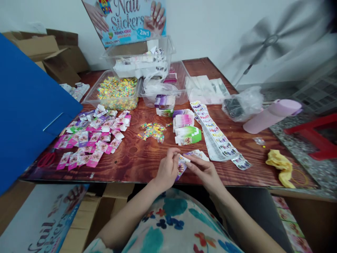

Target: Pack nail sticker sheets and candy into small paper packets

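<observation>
Head view: left hand [168, 168] and right hand [206, 172] each pinch one small sticker packet [184, 162], clamped in both grips at the bench [137, 165] near edge. Beyond the grip lie loose candies [152, 130], stacked boxes [187, 135] and sticker strips [218, 137]; nothing intervenes.

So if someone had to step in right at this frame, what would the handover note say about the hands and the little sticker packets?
Left hand: pinching one end of a small sticker packet at the table's near edge.
Right hand: fingers on the same packet from the other side.
Done: a spread of pink and purple packets lies to the left.
Left: flat packet stacks, a loose candy pile and sticker strips sit just ahead; a bin of candy stands behind.
</observation>
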